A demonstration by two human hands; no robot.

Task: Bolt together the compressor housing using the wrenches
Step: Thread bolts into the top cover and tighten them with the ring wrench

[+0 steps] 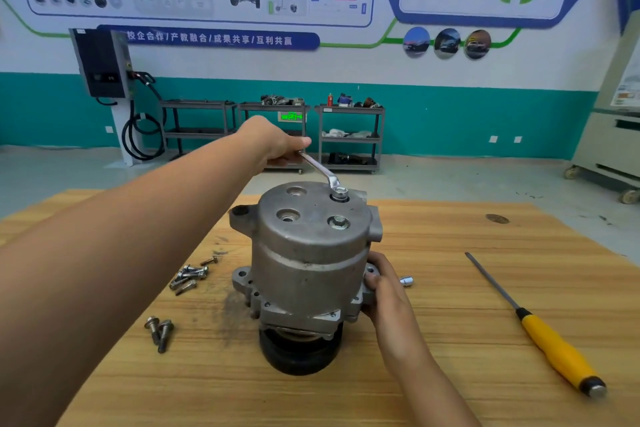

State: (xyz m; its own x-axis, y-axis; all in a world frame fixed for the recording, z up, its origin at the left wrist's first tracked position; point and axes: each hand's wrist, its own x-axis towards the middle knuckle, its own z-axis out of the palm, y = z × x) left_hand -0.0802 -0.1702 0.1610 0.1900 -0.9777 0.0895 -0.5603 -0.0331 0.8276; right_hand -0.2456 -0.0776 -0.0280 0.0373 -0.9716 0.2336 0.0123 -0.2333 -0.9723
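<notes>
1. The compressor housing (304,253) stands on end on the wooden table (450,374). Its black pulley (298,350) is underneath, on the side nearest the person, and its round grey cap faces up.
2. The left hand (273,144) is reached out past the far side of the housing, above its top. It is clenched round the handle end of a wrench (320,168).
3. From that grip the wrench slopes down toward the housing. Its ring end sits over a bolt (340,191) at the far right of the cap, so the bolt lies below the hand and nearer to the person.
4. A second bolt (338,221) sits in the cap just in front of the first one. The two holes (288,217) on the left of the cap have no bolts in them.
5. The right hand (384,284) is at the lower right of the housing, with its fingers wrapped onto the mounting flange there, grasping it.
6. To the left of the housing a cluster of loose bolts (190,276) lies on the table. Two more bolts (159,333) lie farther left, closer to the person.
7. A small metal socket (407,280) rests just right of the housing, beyond the right hand.
8. Well to the right of the housing lies a long tool with a yellow handle (554,352).
</notes>
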